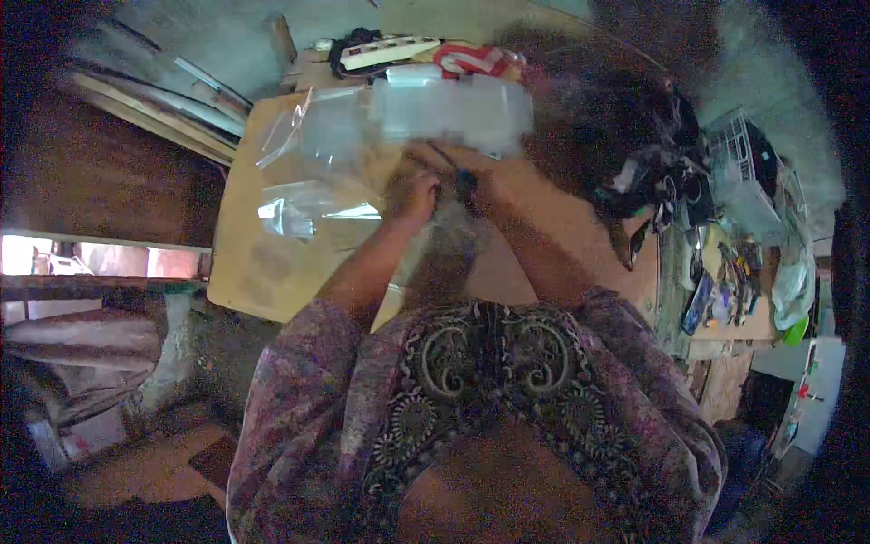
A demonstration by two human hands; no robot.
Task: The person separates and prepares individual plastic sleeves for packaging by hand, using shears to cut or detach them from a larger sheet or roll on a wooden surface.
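Note:
Over the yellowish work table (238, 265), my left hand (414, 194) and my right hand (479, 190) are close together near the middle of the view. My right hand is closed on a dark, slim object (445, 158) whose kind the blur hides. The fingers of my left hand are curled beside it; what they hold cannot be told. Clear plastic packaging (340, 126) lies beyond my left hand, and another clear plastic piece (292, 214) lies to its left. Past both hands are blurred whitish translucent packs (452, 105).
A white power strip (391, 52) and a red and white packet (479, 61) lie at the far edge. Dark tangled material (639, 156) covers the right side. A white wire rack (744, 170) and assorted small items (731, 279) stand farther right. Long boards (160, 119) lean at the left.

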